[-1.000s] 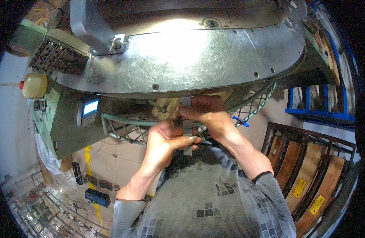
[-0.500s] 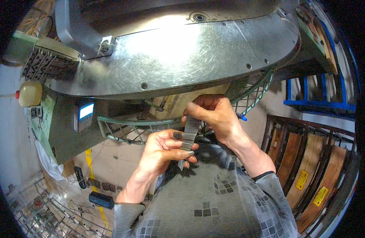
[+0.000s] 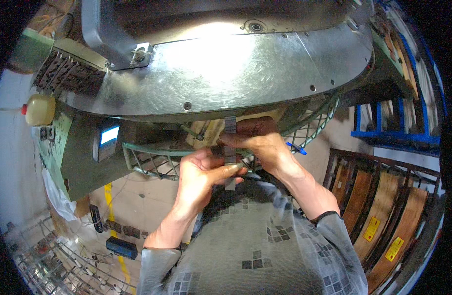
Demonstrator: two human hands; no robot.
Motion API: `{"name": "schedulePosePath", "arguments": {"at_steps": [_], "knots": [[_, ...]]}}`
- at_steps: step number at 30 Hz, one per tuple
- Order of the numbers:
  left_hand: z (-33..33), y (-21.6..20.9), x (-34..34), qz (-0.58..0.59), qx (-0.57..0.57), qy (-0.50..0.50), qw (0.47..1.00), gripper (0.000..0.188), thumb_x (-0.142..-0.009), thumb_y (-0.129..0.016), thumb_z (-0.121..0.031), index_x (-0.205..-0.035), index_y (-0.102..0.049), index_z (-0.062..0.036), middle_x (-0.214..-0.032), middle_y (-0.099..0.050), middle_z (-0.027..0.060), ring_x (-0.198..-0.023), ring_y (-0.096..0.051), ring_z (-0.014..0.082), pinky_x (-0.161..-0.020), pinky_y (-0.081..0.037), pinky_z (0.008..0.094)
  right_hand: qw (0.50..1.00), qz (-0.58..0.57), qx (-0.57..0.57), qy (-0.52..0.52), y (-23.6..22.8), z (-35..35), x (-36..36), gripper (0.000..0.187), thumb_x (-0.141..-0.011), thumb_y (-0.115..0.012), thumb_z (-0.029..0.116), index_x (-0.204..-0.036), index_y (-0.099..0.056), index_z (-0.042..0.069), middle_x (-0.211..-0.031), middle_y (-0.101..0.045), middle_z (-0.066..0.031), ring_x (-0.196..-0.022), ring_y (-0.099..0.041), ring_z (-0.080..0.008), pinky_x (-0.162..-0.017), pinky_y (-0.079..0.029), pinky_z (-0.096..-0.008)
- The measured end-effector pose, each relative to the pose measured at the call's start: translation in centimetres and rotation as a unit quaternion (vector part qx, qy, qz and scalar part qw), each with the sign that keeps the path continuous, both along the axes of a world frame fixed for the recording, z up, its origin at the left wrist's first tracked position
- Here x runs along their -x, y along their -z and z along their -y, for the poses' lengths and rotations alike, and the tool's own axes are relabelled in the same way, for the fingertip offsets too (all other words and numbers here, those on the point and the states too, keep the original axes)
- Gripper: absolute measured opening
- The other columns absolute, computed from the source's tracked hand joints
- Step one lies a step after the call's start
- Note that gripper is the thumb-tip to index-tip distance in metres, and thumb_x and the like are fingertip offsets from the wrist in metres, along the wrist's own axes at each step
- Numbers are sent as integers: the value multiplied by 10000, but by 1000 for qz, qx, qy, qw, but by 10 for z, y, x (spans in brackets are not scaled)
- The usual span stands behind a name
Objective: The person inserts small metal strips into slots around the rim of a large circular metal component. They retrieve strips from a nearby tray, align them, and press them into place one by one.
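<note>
A narrow flat grey metal strip (image 3: pixel 230 156) with cross lines stands nearly upright in the picture, in front of the round-edged metal table (image 3: pixel 152 93). Its lower part is gripped by my left hand (image 3: pixel 195 178), with the thumb across the front and fingertips showing past the strip's right side. Higher up, my right hand (image 3: pixel 265 146) pinches the same strip from the right, its fingers partly blurred and in shadow. The strip's top end reaches the table's near edge; whether it touches there I cannot tell.
A green wire basket (image 3: pixel 157 152) curves below the table edge, and a blue pen (image 3: pixel 296 148) shows beside my right wrist. At left are a small lit screen (image 3: pixel 109 135) and a yellowish bottle (image 3: pixel 41 110). A rack (image 3: pixel 383 158) with curved wooden pieces stands at right.
The strip has swung from a slant to nearly straight and moved up toward the table edge. My right hand now holds it lower, with the top end showing above the fingers.
</note>
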State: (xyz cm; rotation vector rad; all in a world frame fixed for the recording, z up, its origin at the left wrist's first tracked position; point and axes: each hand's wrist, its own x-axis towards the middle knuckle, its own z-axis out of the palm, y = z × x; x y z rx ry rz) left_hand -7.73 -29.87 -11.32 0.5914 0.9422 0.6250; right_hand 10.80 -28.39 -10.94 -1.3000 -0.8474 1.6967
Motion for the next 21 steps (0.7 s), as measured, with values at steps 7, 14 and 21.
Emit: {"name": "schedulePosePath", "arguments": {"at_steps": [7,14,21], "knots": [[-2,1,-10,38,-23,-5,999,311,-863,-731,62,-1153,-619,71,-1016,-744,178,-890,-747,245,-742,-634,338,998,35,-46,-7,7,-9,-2,297,-824,-825,81,-1102,-749,12,-1042,-764,-82,-927,-703,-169,-850,-551,-309],[8,-10,-15,14,-5,35,999,324,-843,-735,100,-1144,-619,85,-1039,-742,198,-903,-754,283,-752,-648,382,999,-9,-30,36,-15,15,-16,254,-921,-754,186,-1090,-740,-2,-980,-765,-78,-903,-696,-154,-812,-560,-307],[40,-17,-49,6,-23,99,995,309,-818,-736,134,-1104,-648,59,-1031,-751,184,-891,-761,311,-790,-649,430,994,-58,-29,84,-20,63,-56,177,-926,-739,77,-1038,-714,-58,-934,-761,-145,-847,-733,-185,-792,-591,-302]]}}
